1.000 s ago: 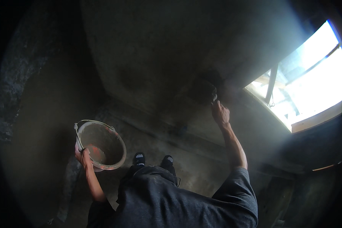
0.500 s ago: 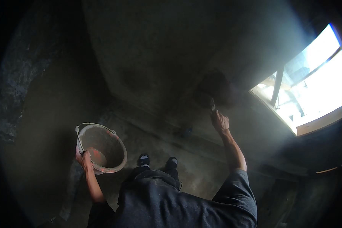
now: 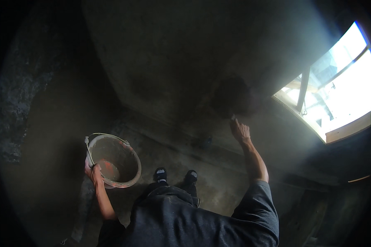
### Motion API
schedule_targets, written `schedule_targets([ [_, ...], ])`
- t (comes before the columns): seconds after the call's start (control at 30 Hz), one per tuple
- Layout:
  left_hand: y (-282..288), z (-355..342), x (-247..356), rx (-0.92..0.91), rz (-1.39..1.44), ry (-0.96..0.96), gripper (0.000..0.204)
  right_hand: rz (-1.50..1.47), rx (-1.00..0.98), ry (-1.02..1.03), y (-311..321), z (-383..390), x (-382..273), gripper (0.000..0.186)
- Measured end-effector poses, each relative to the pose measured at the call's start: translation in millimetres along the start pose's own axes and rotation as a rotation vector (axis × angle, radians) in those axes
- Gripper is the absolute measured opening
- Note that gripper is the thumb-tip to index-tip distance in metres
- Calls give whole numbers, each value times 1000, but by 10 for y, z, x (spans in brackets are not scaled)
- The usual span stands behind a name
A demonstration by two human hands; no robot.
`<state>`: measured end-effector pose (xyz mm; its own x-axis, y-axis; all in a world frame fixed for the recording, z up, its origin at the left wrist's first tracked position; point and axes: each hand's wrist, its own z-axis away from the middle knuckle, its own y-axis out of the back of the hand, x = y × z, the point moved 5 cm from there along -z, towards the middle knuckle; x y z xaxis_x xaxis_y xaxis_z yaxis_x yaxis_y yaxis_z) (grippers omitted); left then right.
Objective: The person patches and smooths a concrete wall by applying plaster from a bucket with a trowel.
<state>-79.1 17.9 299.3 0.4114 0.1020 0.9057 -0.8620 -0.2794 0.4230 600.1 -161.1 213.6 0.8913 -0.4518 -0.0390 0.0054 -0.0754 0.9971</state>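
Observation:
My left hand (image 3: 95, 173) is closed on the rim of a round, mortar-stained bucket (image 3: 134, 162), which tilts so that its inside shows. A reddish patch marks the bottom, and a thin handle loops over the bucket's far side. Stretched out ahead to the right, my right hand (image 3: 240, 131) is closed round a small tool with a pale handle (image 3: 233, 117). The tool's far end is lost in the dark, so its kind cannot be made out. Just beyond it, a dark patch (image 3: 235, 94) shows on the grey wall (image 3: 165, 53).
At the right, a bright window (image 3: 338, 82) has a wooden sill (image 3: 348, 128). My sandalled feet (image 3: 160, 173) stand on a dim grey floor (image 3: 216, 185) near the wall's foot. A small dark bluish thing (image 3: 207, 142) lies by the wall's base. Rough wall (image 3: 18, 103) shows at the left.
The view has shifted slightly. My right hand stays near the dark patch, and the tool's end shows less than before. The bucket remains in my left hand.

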Motion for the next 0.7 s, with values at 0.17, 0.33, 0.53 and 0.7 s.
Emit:
schedule_targets([
  [0.17, 19, 16, 2, -22, 40, -3, 57, 32, 360, 23, 505, 7, -240, 28],
  [0.33, -3, 13, 54, 6, -5, 25, 57, 29, 445, -137, 974, -224, -236, 30],
  [0.53, -39, 13, 106, 12, -46, 17, 63, -38, 37, -92, 197, -49, -186, 32],
  [0.7, -24, 30, 131, 12, 30, 46, 64, 8, 149, -70, 223, 127, -115, 32],
])
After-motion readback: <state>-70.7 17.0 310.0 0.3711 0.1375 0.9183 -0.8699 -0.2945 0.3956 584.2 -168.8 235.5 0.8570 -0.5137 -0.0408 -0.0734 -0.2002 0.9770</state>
